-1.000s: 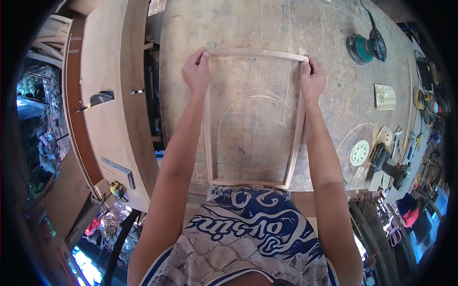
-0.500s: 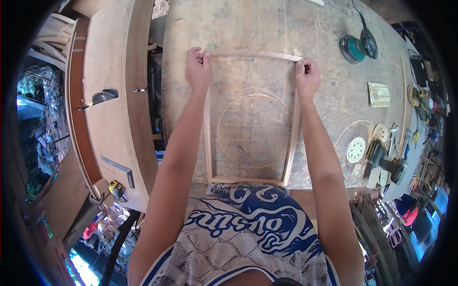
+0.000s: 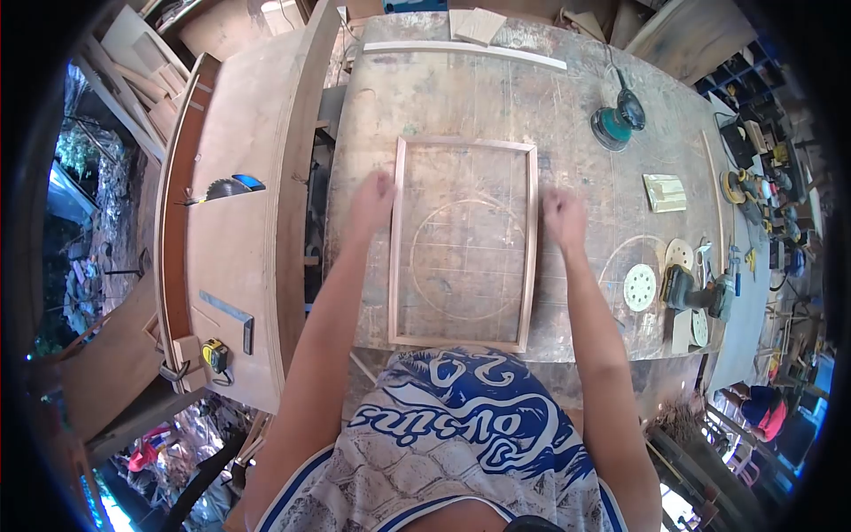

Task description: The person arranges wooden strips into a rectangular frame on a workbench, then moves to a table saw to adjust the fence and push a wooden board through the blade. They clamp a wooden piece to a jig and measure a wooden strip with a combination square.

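A thin rectangular wooden frame [image 3: 531, 222] lies flat on the stained worktable [image 3: 585, 306], its near edge close to my shirt. Through its opening a circle marked on the tabletop shows. Just outside the frame's left side is my left hand [image 3: 376, 197], fingers curled and a little blurred. My right hand [image 3: 565, 213] hovers off the right side, also curled and smeared by motion. Neither hand appears to grip the wood; whether the left one touches it is unclear.
A sander [image 3: 612, 127] stands at the back right, with a sanding disc [image 3: 639, 287] and a cordless drill [image 3: 696, 293] nearer. On the left, a saw blade [image 3: 228, 188] sticks up from a saw table [image 3: 213, 284] holding a tape measure [image 3: 214, 355]. A person [image 3: 764, 412] is far right.
Both hands have left the frame's far corners and come nearer to me along its outer sides. The view has shifted, showing more of the table's far end.
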Tool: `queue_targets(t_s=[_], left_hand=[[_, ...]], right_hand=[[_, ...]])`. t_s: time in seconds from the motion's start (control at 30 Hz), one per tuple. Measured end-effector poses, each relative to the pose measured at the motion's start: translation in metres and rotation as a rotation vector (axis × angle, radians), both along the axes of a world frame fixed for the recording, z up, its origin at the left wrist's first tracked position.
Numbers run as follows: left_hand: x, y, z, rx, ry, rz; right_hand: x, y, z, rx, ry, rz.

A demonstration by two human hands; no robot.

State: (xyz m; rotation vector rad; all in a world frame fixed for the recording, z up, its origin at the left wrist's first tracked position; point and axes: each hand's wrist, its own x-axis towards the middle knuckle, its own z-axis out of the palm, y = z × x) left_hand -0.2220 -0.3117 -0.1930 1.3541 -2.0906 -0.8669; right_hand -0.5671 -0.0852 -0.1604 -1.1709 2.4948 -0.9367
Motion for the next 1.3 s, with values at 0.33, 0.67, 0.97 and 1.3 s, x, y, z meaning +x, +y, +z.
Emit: queue_targets(t_s=[0.33, 0.67, 0.97, 1.3], left_hand=[[0.096, 0.158, 0.034, 0.025, -0.140, -0.198], [0.085, 0.142, 0.039, 0.103, -0.068, -0.126], [0.012, 0.021, -0.002, 0.104, 0.226, 0.042], [-0.049, -0.130, -0.010, 0.456, 0.220, -0.263]], right_hand=[[0.121, 0.161, 0.014, -0.030, 0.076, 0.103], [0.110, 0.155, 0.005, -0.081, 0.046, 0.100], [0.032, 0.069, -0.020, -0.175, -0.233, -0.094], [-0.072, -0.091, -0.007, -0.089, -0.328, 0.149]])
